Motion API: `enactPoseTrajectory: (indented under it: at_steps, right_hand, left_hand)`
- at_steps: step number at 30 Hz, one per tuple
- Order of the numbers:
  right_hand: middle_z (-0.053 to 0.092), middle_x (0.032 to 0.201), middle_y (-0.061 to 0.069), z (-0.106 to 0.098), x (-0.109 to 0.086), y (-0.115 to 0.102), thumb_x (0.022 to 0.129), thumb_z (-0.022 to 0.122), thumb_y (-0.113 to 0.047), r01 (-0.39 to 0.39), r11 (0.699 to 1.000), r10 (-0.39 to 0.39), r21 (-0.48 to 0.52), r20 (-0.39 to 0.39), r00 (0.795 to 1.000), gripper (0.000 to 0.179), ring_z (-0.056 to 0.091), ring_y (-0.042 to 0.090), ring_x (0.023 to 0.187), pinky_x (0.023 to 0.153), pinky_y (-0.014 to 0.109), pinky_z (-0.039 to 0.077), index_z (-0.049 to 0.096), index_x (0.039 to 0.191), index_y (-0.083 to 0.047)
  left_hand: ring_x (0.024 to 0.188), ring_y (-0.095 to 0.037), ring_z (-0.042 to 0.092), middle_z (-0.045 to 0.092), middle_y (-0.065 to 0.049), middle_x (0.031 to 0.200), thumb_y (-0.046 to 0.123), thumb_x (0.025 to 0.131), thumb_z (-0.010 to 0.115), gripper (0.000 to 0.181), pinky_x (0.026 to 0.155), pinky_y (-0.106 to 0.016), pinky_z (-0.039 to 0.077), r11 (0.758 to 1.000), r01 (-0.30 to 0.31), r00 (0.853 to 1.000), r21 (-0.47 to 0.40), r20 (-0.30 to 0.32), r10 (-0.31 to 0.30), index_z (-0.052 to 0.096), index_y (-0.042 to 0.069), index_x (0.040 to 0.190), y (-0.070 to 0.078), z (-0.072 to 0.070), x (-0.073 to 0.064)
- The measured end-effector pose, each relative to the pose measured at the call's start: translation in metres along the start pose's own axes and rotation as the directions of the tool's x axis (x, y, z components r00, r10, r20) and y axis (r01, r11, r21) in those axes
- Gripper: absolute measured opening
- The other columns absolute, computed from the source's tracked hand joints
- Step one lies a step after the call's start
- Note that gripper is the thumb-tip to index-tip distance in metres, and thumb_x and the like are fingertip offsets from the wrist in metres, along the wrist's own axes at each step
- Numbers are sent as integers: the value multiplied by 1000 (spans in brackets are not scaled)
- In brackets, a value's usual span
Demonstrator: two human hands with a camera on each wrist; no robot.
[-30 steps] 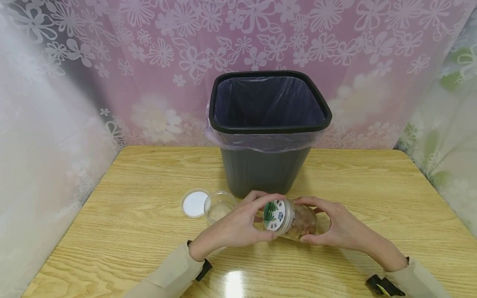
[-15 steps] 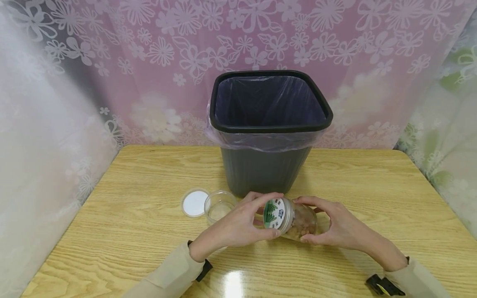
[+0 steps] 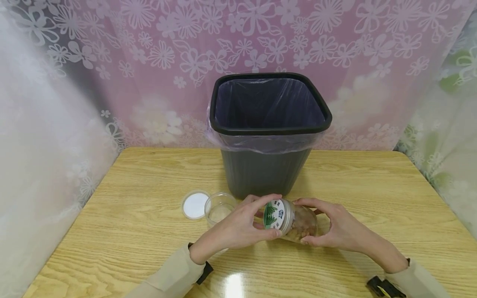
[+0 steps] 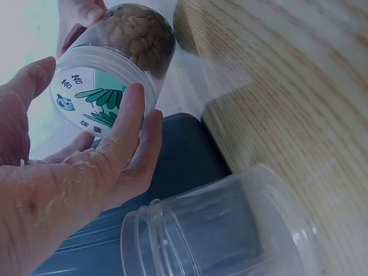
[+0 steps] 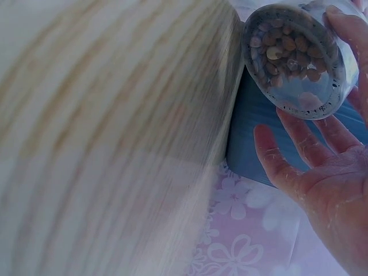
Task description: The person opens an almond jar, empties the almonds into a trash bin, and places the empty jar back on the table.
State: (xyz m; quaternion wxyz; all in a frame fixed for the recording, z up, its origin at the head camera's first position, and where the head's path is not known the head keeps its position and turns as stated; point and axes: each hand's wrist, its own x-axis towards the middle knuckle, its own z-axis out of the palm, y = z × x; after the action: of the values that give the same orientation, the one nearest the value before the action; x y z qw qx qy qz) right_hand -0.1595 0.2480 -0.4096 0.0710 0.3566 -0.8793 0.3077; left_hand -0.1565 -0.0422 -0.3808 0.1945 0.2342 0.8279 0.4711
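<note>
A clear jar [image 3: 303, 225] of brown almond-like pieces lies tilted between both hands, over the table in front of the bin. Its screw lid [image 3: 275, 215], white-topped with a green leaf print, faces left. My left hand [image 3: 242, 225] grips this lid at its edge, thumb below and fingers above. Around the jar's body near the base curls my right hand [image 3: 340, 227]. The right wrist view looks through the jar bottom at the brown pieces [image 5: 290, 52]. Behind my left forearm stands an empty, lidless clear jar [image 4: 230, 224], partly hidden in the head view.
A dark grey bin [image 3: 266, 169] with a clear purplish liner stands behind the hands. Left of the lidless jar, a round white lid [image 3: 195, 205] lies flat on the wooden table [image 3: 149, 178]. Flowered curtains [image 3: 160, 103] hang at the back and both sides.
The lid's printed picture has turned slightly between a second ago and now. Both hands keep nearly the same places on the jar; the other things have not moved.
</note>
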Motion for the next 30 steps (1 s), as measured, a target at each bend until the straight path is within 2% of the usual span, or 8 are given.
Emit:
enactPoseTrajectory:
  at_steps: [8, 15, 20, 24, 30]
  right_hand:
    - [69, 131, -2, 0, 0, 0, 71, 95, -29, 11, 1000, -11, 3, -4, 1000, 81, 67, 8, 111, 84, 30, 59, 57, 141, -25]
    - [69, 131, -2, 0, 0, 0, 71, 95, -29, 19, 1000, -19, 13, -4, 1000, 80, 67, 8, 111, 85, 30, 59, 57, 141, -24]
    - [69, 131, -1, 0, 0, 0, 71, 95, -29, 16, 1000, -16, 13, 0, 1000, 81, 67, 8, 111, 85, 30, 59, 57, 141, -24]
    - [69, 131, -2, 0, 0, -1, 71, 95, -29, 5, 1000, -5, 15, 5, 1000, 80, 67, 8, 111, 85, 30, 59, 57, 141, -25]
    - [69, 131, -3, 0, 0, -1, 72, 95, -30, -8, 1000, 8, 12, 9, 1000, 79, 66, 8, 112, 84, 31, 59, 57, 141, -26]
  left_hand:
    - [112, -20, 62, 49, -9, 139, 45, 88, 79, 75, 80, -17, 55, 998, 16, 1000, 57, -12, -15, 42, 40, 153, 1, -1, 1]
    - [110, -19, 66, 52, -9, 137, 46, 89, 77, 76, 84, -23, 55, 996, 27, 1000, 89, -11, -26, 41, 35, 155, 2, -2, 1]
    - [109, -19, 65, 52, -9, 137, 46, 89, 77, 76, 83, -22, 54, 995, 21, 1000, 101, -6, -20, 40, 36, 155, 2, -2, 0]
    - [116, -22, 60, 48, -9, 141, 42, 87, 80, 81, 87, -21, 55, 995, -3, 1000, 103, 6, 3, 38, 35, 157, 1, -3, -1]
    - [127, -23, 51, 41, -7, 146, 25, 83, 86, 87, 99, -29, 56, 996, -55, 998, 68, 16, 54, 39, 39, 154, 1, -5, -1]
